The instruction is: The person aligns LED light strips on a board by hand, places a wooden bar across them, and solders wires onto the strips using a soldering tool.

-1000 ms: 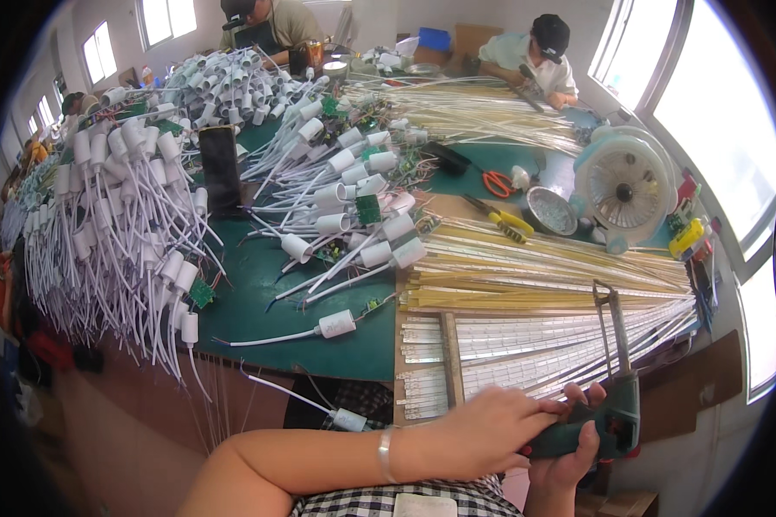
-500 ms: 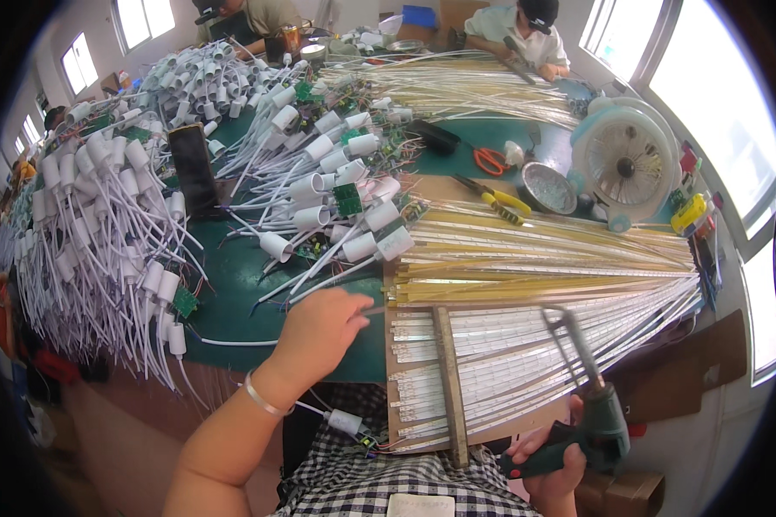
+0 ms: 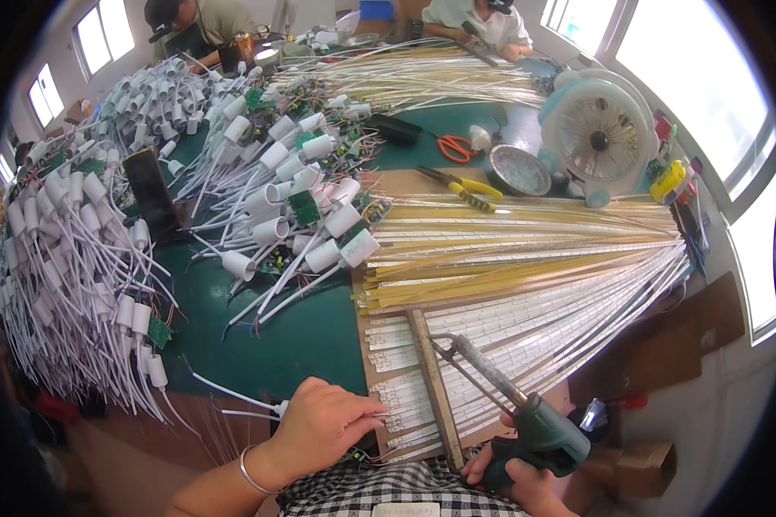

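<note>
My right hand [image 3: 510,472] is wrapped round the grip of a dark green soldering gun [image 3: 550,438]. The gun's metal nose points up and left, over a narrow bar [image 3: 434,383] lying across white LED strips [image 3: 509,345]. Beside the strips' left ends, my left hand [image 3: 329,422] is closed in a pinch; a small pale thing shows at its fingertips, too small to name. Behind that hand, a white wire [image 3: 233,392] runs to a white part mostly hidden by it. Small electronic components [image 3: 364,455] show just below its fingers.
White cylindrical caps with wires and green circuit boards [image 3: 302,207] lie heaped at left. Yellow-backed strips [image 3: 491,250], pliers [image 3: 466,185], scissors [image 3: 455,148], a metal bowl [image 3: 517,170] and a fan [image 3: 598,138] lie beyond. Two people [image 3: 203,30] sit at the far side.
My left hand has come down and toward me, to the strips' near left ends. The soldering gun in my right hand has swung left, its nose now over the bar. The view has shifted.
</note>
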### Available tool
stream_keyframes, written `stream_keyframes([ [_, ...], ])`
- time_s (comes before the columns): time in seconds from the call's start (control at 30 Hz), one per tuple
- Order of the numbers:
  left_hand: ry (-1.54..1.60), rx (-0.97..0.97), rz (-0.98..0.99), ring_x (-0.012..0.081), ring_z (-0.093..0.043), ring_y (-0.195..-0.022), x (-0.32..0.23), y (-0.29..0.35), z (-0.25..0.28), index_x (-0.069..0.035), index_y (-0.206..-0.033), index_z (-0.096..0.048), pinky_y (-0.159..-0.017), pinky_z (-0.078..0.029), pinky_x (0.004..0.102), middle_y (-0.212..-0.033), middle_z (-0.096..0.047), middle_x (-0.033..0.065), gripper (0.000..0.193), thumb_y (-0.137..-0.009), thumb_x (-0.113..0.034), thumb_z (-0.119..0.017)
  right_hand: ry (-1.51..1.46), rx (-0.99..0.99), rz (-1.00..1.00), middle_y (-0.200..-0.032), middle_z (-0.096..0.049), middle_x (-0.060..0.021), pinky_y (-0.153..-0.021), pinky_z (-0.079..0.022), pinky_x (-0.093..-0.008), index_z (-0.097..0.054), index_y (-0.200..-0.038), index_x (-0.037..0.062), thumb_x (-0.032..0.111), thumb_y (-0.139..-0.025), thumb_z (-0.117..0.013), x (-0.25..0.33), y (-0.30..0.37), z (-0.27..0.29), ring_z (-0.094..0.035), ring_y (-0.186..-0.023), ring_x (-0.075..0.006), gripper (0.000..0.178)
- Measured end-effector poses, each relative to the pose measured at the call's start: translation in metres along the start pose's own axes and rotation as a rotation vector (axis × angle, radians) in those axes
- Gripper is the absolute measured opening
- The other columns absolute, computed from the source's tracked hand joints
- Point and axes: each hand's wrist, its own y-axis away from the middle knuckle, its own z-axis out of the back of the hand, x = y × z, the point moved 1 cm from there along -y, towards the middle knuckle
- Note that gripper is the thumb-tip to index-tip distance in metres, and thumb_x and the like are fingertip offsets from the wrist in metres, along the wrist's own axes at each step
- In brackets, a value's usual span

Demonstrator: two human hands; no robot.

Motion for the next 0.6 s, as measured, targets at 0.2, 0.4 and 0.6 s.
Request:
stream_keyframes([
  [0.2,0.171,0.069,0.101,0.0184,-0.063,-0.073,-0.01,-0.001,-0.009,-0.015,-0.087,-0.071,-0.07,-0.039,0.0323,-0.077,-0.069,0.0001,0.008,-0.082,-0.02,-0.068,0.025,0.066,0.012,-0.08,-0.062,-0.0238,-0.079,-0.051,-0.0462,-0.026,-0.145,0.0058,0.022,-0.083,-0.064,0.007,-0.007,0.01,-0.063,-0.074,-0.0303,0.075],
  [0.4,0.125,0.115,0.183,0.0155,-0.061,-0.078,-0.018,0.008,-0.011,-0.015,-0.089,-0.072,-0.079,-0.033,0.0336,-0.079,-0.068,-0.0026,0.009,-0.085,-0.02,-0.066,0.038,0.052,-0.17,-0.093,-0.061,-0.022,-0.079,-0.05,-0.0402,-0.028,-0.146,0.014,0.031,-0.086,-0.068,0.004,0.01,0.017,-0.062,-0.083,-0.0266,0.074],
  [0.6,0.175,0.114,0.26,0.0133,-0.056,-0.074,-0.017,0.02,-0.019,-0.013,-0.087,-0.073,-0.083,-0.029,0.0316,-0.076,-0.065,-0.0032,0.008,-0.082,-0.019,-0.07,0.15,-0.07,-0.353,-0.115,-0.058,-0.0216,-0.091,-0.048,-0.0412,-0.03,-0.144,0.0142,0.028,-0.084,-0.073,0.004,0.049,0.022,-0.059,-0.105,-0.0266,0.076],
])
